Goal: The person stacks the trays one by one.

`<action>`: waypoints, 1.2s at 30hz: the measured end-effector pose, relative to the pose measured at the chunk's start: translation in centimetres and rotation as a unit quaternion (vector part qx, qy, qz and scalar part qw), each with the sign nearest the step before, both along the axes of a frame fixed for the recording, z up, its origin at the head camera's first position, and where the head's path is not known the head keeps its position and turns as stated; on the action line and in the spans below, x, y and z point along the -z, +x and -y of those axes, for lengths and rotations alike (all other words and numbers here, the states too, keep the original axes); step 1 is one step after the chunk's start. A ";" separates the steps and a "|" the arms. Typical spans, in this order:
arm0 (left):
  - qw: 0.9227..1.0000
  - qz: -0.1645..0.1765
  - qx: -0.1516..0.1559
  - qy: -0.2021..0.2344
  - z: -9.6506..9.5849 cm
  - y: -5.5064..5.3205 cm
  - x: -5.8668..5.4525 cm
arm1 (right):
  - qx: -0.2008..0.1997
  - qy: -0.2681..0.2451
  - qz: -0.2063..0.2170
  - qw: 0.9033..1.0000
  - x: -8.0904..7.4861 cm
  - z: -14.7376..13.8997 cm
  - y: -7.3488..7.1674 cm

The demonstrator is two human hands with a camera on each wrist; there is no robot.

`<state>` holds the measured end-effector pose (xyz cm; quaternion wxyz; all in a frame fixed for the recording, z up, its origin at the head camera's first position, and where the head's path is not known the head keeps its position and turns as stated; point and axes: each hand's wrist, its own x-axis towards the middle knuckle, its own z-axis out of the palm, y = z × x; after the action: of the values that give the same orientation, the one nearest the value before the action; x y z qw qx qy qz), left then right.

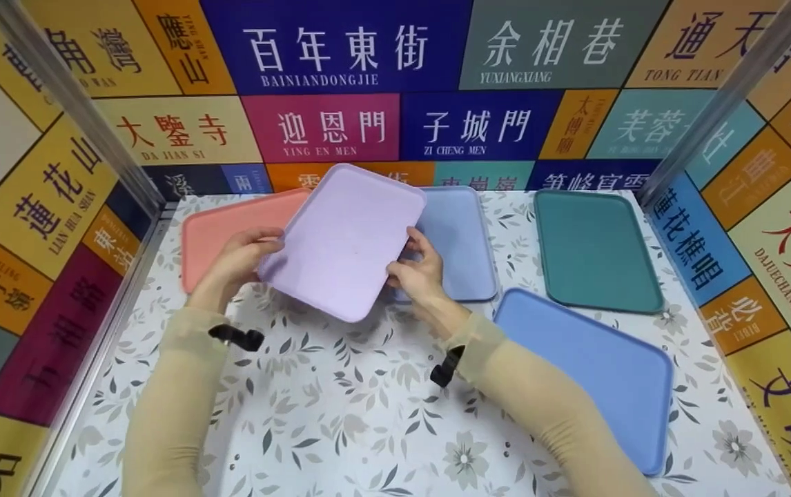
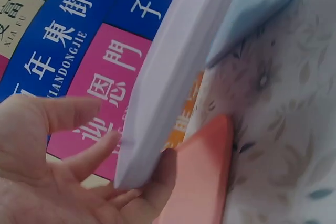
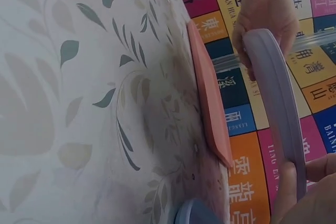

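Observation:
Both hands hold a lilac tray (image 1: 347,241) raised and tilted over the table. My left hand (image 1: 243,257) grips its left edge; in the left wrist view that hand (image 2: 79,171) has a fingertip behind the tray's lower corner and other fingers on the near side. My right hand (image 1: 420,270) pinches the right edge between thumb and fingers, also seen in the right wrist view on the tray's near end (image 3: 294,177). Behind the lilac tray, a pink tray (image 1: 219,231) and a light blue tray (image 1: 461,241) lie partly hidden.
A dark green tray (image 1: 596,252) lies at the back right. A blue tray (image 1: 596,366) rests at the front right, partly under my right forearm. The table has a leaf-patterned white cover (image 1: 340,414). Panels with large characters (image 1: 330,128) wall in the back and sides.

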<state>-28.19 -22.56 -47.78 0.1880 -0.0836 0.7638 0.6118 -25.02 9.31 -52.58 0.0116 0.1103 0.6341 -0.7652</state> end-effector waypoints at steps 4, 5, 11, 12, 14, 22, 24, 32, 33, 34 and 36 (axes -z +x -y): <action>0.998 0.032 0.051 -0.022 0.2 -0.9 -0.5 | -0.043 0.016 0.013 0.999 0.2 -0.7 0.1; 0.997 0.038 0.061 -0.027 0.3 -1.1 -0.4 | -0.054 0.018 0.017 0.998 0.3 -0.9 0.0; 0.993 0.041 0.102 -0.037 0.7 -1.2 0.6 | -0.103 0.028 0.035 0.994 0.4 -2.6 -0.6; 0.993 0.036 0.107 -0.036 0.7 -1.2 0.8 | -0.107 0.030 0.035 0.993 0.4 -3.0 -0.8; 0.992 0.025 0.117 -0.033 0.7 -1.2 1.0 | -0.114 0.032 0.034 0.992 0.4 -3.6 -1.1; 0.990 -0.005 0.141 -0.032 -0.3 -1.8 1.2 | -0.142 0.055 0.041 0.987 -0.1 -5.9 -2.5; 0.989 -0.015 0.142 -0.024 -0.7 -1.9 1.4 | -0.148 0.054 0.043 0.987 -0.4 -6.3 -2.8; 0.989 -0.040 0.138 -0.014 -2.9 -2.5 1.9 | -0.153 0.078 0.046 0.984 -1.1 -8.4 -4.3; 0.990 -0.039 0.138 -0.013 -3.2 -2.5 2.0 | -0.154 0.085 0.045 0.983 -1.2 -8.7 -4.5; 0.990 -0.040 0.138 -0.012 -3.6 -2.6 2.0 | -0.154 0.091 0.046 0.983 -1.2 -9.0 -4.7; 0.990 -0.039 0.136 -0.011 -4.4 -2.7 2.0 | -0.158 0.109 0.047 0.980 -1.3 -9.6 -5.0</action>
<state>-30.91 -18.18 -49.79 0.2386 0.0433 0.7813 0.5751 -30.05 18.93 -51.30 0.1503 0.0450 0.7222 -0.6736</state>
